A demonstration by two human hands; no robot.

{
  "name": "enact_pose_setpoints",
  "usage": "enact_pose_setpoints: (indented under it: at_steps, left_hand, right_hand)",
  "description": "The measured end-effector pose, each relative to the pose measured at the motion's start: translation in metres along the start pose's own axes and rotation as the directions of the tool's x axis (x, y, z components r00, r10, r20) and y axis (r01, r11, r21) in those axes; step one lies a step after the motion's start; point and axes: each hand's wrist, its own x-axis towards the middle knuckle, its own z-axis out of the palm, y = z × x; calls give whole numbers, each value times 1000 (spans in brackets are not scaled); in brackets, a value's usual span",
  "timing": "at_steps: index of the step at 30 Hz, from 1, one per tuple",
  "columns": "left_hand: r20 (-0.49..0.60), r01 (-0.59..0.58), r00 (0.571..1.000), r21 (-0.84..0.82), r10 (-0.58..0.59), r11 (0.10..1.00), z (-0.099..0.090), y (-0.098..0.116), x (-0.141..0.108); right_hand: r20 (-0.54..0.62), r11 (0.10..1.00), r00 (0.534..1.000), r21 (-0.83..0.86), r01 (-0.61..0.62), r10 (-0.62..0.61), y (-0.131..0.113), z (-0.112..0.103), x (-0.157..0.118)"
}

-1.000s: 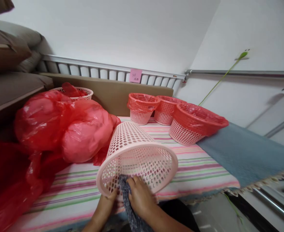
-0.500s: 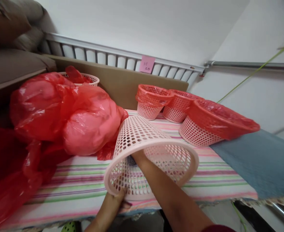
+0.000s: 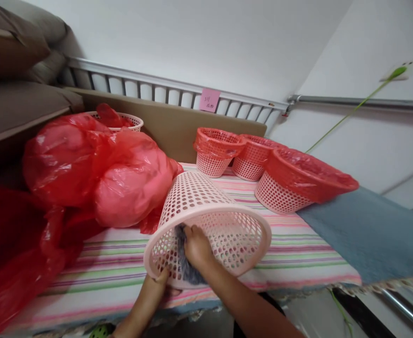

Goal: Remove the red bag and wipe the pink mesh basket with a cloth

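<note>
Two hands [image 3: 180,263] grasp one basket [image 3: 206,220] and one cloth [image 3: 185,258]; three lined baskets [image 3: 287,188] stand behind.

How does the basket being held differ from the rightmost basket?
The held basket lies on its side, while the rightmost basket stands on its base. The held basket's rim is bare, while the rightmost basket has a red plastic bag folded over its rim. Both are pale pink and full of small holes.
</note>
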Motion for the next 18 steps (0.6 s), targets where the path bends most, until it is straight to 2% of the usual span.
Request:
enact_pose_setpoints:
  at_steps: [4, 7, 9, 12, 14, 18]
  left_hand:
    - [-27, -80, 996, 72, 83, 994, -2, -2, 2]
    - [-45, -105, 993, 111, 111, 988, -3, 0, 3]
    - [-20, -82, 996, 114, 84, 990, -1, 1, 2]
    - [41, 4, 999, 111, -9, 994, 1, 2, -1]
    - [49, 27, 998, 129, -34, 991, 2, 2, -3]
    - [67, 29, 997, 185, -42, 982, 1, 2, -2]
  right_hand:
    - [12, 998, 998, 15, 64, -64, -7, -4, -67]
    - [28, 998, 998, 12, 61, -62, -9, -6, -75]
    - [25, 998, 999, -50, 39, -38, -9, -5, -55]
    - [13, 994, 1000, -112, -7, 9, -5, -2, -4]
    - [-45, 999, 999, -31, -24, 23, 0, 2, 34]
    - [-255, 971, 966, 237, 13, 49, 15, 16, 94]
